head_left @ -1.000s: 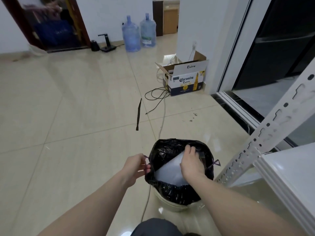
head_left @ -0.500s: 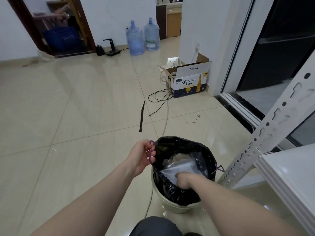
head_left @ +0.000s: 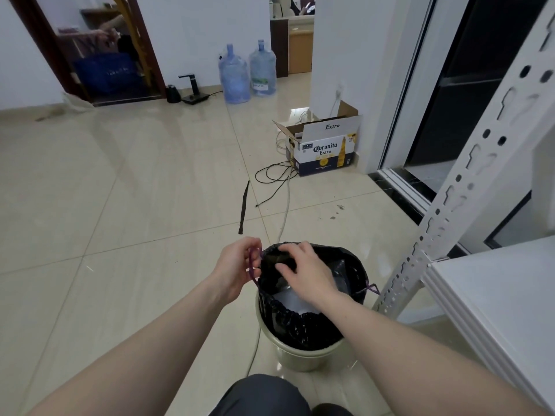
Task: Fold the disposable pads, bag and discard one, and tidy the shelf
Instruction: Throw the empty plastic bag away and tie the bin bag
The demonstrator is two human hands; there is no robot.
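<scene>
A black rubbish bag lines a pale bin on the floor in front of me. A white folded pad lies inside the bag, partly hidden by my right arm. My left hand pinches the purple drawstring at the bag's left rim. My right hand reaches over the opening and grips the black rim at the far left, next to the left hand. A second purple drawstring loop sticks out on the right side.
A white metal shelf with a perforated upright stands close on the right. Ahead on the tiled floor lie cables, a dark strap and a Coronita box. Two water bottles stand by the far wall.
My right hand has come up out of the bag, leaving the pad inside, and moved left to grip the rim. The left hand has kept hold of the drawstring.
</scene>
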